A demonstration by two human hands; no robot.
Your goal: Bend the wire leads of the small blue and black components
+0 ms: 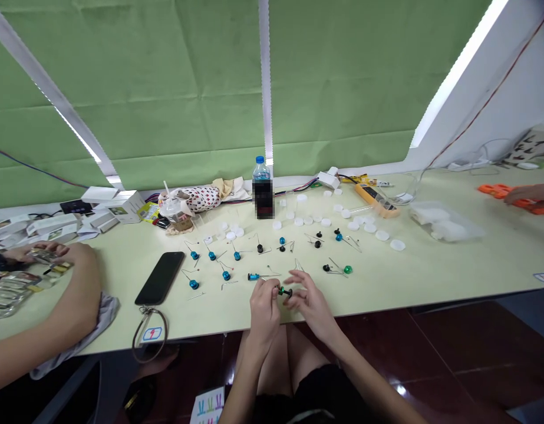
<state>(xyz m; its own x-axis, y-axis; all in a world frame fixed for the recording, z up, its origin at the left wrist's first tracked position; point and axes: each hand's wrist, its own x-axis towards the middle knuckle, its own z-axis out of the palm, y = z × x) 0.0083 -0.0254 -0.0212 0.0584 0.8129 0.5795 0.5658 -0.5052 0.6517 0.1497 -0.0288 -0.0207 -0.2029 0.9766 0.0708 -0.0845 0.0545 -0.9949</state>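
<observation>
My left hand (265,305) is closed around a small green-and-black knobbed metal part (284,291), its black end sticking out to the right. Close to that end, my right hand (312,303) has its fingers apart; whether a fingertip touches the part I cannot tell. Just beyond my left hand lies a blue cylindrical piece (253,277) with a thin wire. Several blue knobs with bent wires (226,275) are spread to the left. To the right lie a green knob (348,270) and a black knob (326,268) with thin wires.
A black phone (160,278) and a ring strap (150,335) lie left. Behind are a bottle (261,171), white round caps (325,222), a yellow multimeter (376,200) and a plastic box (446,222). Other people's hands show at left (79,259) and right (530,193).
</observation>
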